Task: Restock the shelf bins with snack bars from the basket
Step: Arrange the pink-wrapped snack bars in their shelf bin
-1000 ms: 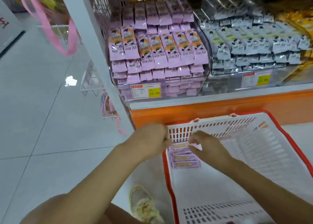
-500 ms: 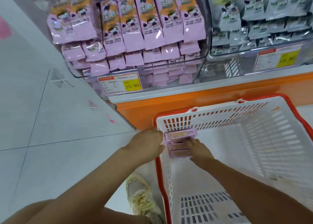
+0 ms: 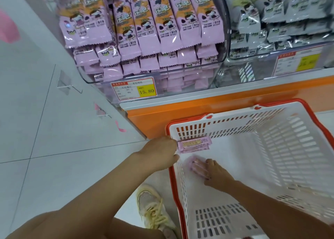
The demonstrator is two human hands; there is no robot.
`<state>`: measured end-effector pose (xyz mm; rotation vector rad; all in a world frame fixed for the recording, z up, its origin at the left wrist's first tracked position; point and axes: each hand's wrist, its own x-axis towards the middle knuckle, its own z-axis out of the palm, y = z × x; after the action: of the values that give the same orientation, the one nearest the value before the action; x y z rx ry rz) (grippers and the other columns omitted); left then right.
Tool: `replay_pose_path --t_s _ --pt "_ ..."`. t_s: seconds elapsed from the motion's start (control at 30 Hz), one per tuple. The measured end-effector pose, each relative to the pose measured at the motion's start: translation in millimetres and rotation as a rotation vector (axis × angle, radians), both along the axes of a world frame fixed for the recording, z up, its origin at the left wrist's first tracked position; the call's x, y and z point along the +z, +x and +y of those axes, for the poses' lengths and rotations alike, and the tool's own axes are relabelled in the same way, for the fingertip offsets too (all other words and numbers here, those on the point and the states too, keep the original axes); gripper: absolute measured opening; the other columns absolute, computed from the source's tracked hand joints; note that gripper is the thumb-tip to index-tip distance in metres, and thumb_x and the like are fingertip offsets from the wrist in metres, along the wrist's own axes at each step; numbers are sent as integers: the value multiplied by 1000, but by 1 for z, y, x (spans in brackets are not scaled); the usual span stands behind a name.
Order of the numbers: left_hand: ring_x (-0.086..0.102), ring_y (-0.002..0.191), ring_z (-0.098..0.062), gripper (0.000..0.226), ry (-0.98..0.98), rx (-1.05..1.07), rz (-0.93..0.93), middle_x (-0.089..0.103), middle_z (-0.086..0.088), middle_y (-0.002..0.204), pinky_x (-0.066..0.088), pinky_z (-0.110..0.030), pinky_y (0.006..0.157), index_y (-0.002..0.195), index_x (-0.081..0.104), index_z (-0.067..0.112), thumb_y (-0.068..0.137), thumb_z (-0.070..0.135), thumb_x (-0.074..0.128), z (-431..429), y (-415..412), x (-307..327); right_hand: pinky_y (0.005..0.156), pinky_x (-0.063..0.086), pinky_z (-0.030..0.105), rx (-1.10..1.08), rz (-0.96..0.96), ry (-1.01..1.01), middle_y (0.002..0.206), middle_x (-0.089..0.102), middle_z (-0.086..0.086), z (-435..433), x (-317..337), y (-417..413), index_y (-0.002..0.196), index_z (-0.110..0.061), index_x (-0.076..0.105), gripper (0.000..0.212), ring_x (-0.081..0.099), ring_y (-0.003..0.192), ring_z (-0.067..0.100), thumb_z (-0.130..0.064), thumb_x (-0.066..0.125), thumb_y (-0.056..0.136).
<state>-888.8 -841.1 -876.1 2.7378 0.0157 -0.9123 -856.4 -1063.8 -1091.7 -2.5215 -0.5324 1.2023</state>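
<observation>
A white basket with a red rim [image 3: 235,117] sits on the floor below the shelf. My left hand [image 3: 160,154] holds a small stack of pink snack bars [image 3: 194,144] at the basket's near-left corner, just above its rim. My right hand [image 3: 213,172] is down inside the basket, its fingers closed on another pink bar [image 3: 193,163], which is blurred. Above, a clear shelf bin [image 3: 180,76] is packed with the same pink bars [image 3: 144,31].
A second clear bin of silver-grey bars [image 3: 280,22] stands to the right. An orange shelf base [image 3: 216,103] runs behind the basket. My shoe [image 3: 153,208] rests on the tiled floor left of the basket. A yellow price tag [image 3: 134,91] hangs on the pink bin.
The view has tilted down and closer to the shelf. My left hand keeps its stack of bars at the basket corner while my right hand has dropped lower to a bar on the basket floor.
</observation>
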Motion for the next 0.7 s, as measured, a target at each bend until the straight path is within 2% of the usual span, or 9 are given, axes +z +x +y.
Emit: replay_pose_path --t_s 0.07,0.13,0.17,0.27,0.33,0.4,0.57,0.67,0.7 --pt "57 92 -20 30 -17 9 35 60 -10 111 45 -29 72 117 57 9 95 28 52 -2 0 6 63 49 24 -284 288 119 94 54 4 -1 28 5 116 -11 44 40 58 76 17 -25 66 86" --pt "56 96 -19 36 -63 29 43 59 -9 120 40 -23 71 126 53 10 95 28 53 -5 0 15 62 45 24 -503 616 288 79 56 9 -5 58 8 97 -10 53 28 51 63 16 -30 68 84" --pt "55 103 -19 41 -93 36 28 57 -8 127 38 -21 75 132 50 12 95 30 54 -8 1 21 67 47 28 -582 718 390 81 59 12 -9 73 8 92 -9 59 30 54 68 19 -34 70 78" --pt "49 122 -18 64 -194 89 -45 49 0 140 39 -22 97 141 41 19 87 48 61 -11 -1 38 75 56 35 -795 1007 694 104 64 19 -21 115 6 120 -2 61 57 62 88 29 -31 74 73" --pt "48 122 -16 73 -281 169 -77 49 6 135 39 -27 103 140 41 21 80 57 63 -12 -2 48 71 56 35 -861 1183 893 100 63 23 -25 145 2 116 5 63 63 63 82 32 -27 83 66" --pt "56 110 -15 63 -388 210 -99 55 7 122 45 -29 97 131 52 22 79 57 63 -15 -1 59 76 54 37 -828 1341 1062 102 63 26 -23 174 -5 116 6 64 57 63 83 33 -28 81 74" --pt "60 75 -13 22 -768 290 -176 64 1 83 53 -20 61 81 68 20 84 42 66 -31 -2 95 91 48 44 -702 1282 1293 120 54 34 -8 224 -17 132 10 46 52 58 103 43 -29 52 98" --pt "67 81 -8 18 -798 321 -240 72 8 88 50 -12 62 86 72 24 84 40 66 -26 -4 113 94 50 44 -701 1241 1237 122 58 31 -2 263 -16 128 4 57 48 62 106 39 -33 51 97" --pt "68 82 -6 20 -808 346 -270 73 9 89 51 -13 63 89 73 23 84 41 65 -23 -4 117 93 51 41 -725 1087 1188 120 63 24 1 277 -16 120 -4 66 44 65 105 33 -38 50 96"
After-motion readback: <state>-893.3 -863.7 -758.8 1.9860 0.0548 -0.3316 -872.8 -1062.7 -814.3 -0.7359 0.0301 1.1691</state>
